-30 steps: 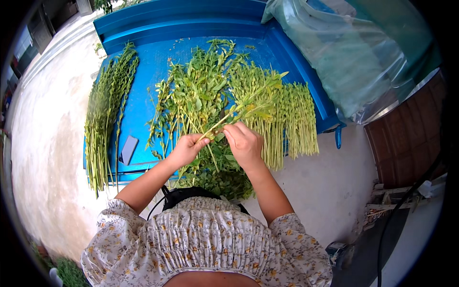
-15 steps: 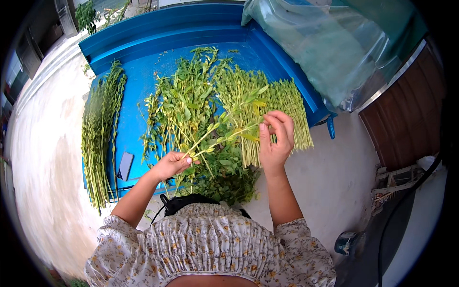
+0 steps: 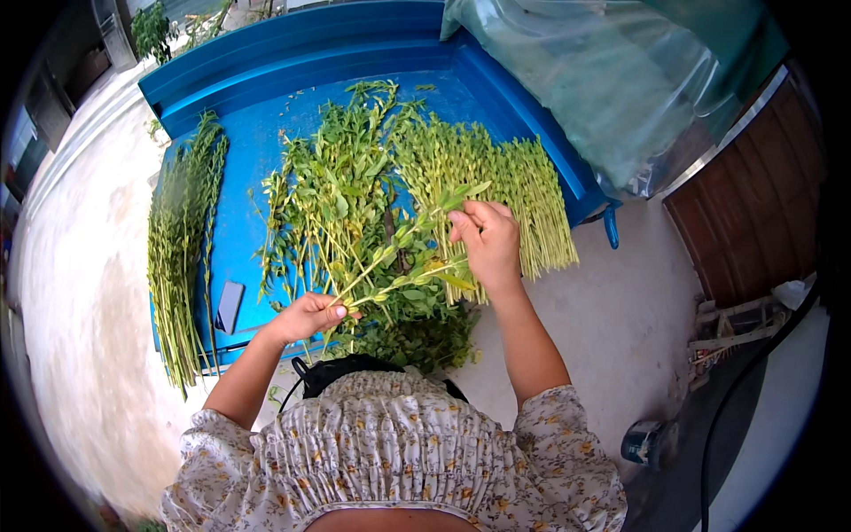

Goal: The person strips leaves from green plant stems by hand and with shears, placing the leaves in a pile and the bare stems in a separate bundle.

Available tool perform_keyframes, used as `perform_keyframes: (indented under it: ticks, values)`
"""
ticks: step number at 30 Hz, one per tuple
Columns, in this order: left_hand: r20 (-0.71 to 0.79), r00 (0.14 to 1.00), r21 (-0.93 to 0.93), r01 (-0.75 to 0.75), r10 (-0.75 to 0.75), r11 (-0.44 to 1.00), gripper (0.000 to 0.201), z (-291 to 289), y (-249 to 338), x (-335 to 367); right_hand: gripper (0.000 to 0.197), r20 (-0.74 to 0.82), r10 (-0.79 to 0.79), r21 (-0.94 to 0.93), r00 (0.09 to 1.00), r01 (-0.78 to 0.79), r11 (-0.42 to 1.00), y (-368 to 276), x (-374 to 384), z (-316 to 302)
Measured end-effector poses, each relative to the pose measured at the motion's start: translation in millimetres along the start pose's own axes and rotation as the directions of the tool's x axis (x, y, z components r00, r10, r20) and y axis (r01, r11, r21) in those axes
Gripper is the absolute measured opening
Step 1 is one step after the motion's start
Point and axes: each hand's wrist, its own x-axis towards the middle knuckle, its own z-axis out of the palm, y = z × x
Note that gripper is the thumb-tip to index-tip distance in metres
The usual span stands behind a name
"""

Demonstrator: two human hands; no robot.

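Observation:
My left hand (image 3: 306,316) grips the lower ends of a few leafy green stems (image 3: 387,259) that slant up to the right. My right hand (image 3: 486,239) closes on the upper part of those stems, near their leafy tips. Under both hands lies a loose heap of leafy green plants (image 3: 332,191) on a blue plastic sheet (image 3: 253,142). Just behind my right hand lies a row of stripped yellow-green stalks (image 3: 510,182).
A long bundle of thin green stalks (image 3: 182,248) lies along the sheet's left edge. A small dark flat object (image 3: 229,307) rests near the front left. A clear plastic bag (image 3: 603,80) bulges at the upper right. Pale concrete ground (image 3: 80,293) surrounds the sheet.
My right hand has slid up and right along the stems, away from my left hand. My left hand has dropped slightly lower, still holding the stem ends.

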Motion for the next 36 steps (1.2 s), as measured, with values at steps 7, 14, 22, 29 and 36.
perform_keyframes:
  ticks: [7,14,22,29,36]
  values:
    - [0.020,0.999,-0.001,0.030,-0.030,1.000,0.031,2.2,-0.9,0.6,0.012,0.143,0.329,0.672,0.933,-0.336,0.660,6.3,-4.5,6.0]
    - [0.010,0.999,0.010,0.050,-0.050,0.999,0.030,8.8,2.7,5.0,0.006,0.004,-0.089,-0.104,0.996,0.088,0.991,6.8,-10.4,0.7]
    - [-0.046,0.997,0.030,-0.055,0.056,0.998,0.028,18.2,-6.9,11.9,0.005,-0.048,-0.303,-0.314,0.952,0.273,0.909,-2.0,-16.8,-0.4]
    - [-0.037,0.996,0.061,-0.078,0.080,0.995,0.031,12.8,-11.3,7.6,0.026,-0.217,-0.111,-0.163,0.970,0.076,0.984,10.5,-6.6,-23.0]
    - [-0.097,0.974,0.215,-0.182,0.206,0.959,0.028,19.0,-13.9,7.0,0.020,-0.028,0.041,0.056,0.999,-0.040,0.998,16.5,-11.2,-26.9]
